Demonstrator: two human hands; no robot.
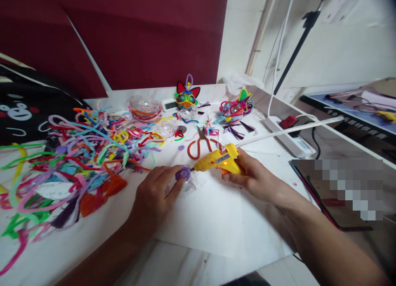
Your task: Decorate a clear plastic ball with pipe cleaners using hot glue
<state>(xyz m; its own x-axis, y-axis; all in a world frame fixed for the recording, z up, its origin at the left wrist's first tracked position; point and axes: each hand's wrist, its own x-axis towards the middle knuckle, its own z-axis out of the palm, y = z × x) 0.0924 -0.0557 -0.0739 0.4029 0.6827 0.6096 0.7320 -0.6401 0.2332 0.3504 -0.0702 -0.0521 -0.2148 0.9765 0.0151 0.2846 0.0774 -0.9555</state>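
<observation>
Left hand [159, 187] pinching purple coil [182, 174] at fingertips, apparently near glue-gun nozzle [192, 169].

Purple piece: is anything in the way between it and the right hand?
Only the yellow glue gun in the right hand, its nozzle at the purple piece, which the left hand pinches. Nothing else visible stands between; the scissors lie beyond.

Timer [169, 106] digits seem blurred; glue gun [213, 160] label and blue board [349, 113] characters, illegible.

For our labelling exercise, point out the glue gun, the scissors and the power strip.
glue gun [213, 160]: head view, yellow body
scissors [194, 150]: head view, orange left handle
power strip [273, 127]: head view, white casing
</observation>
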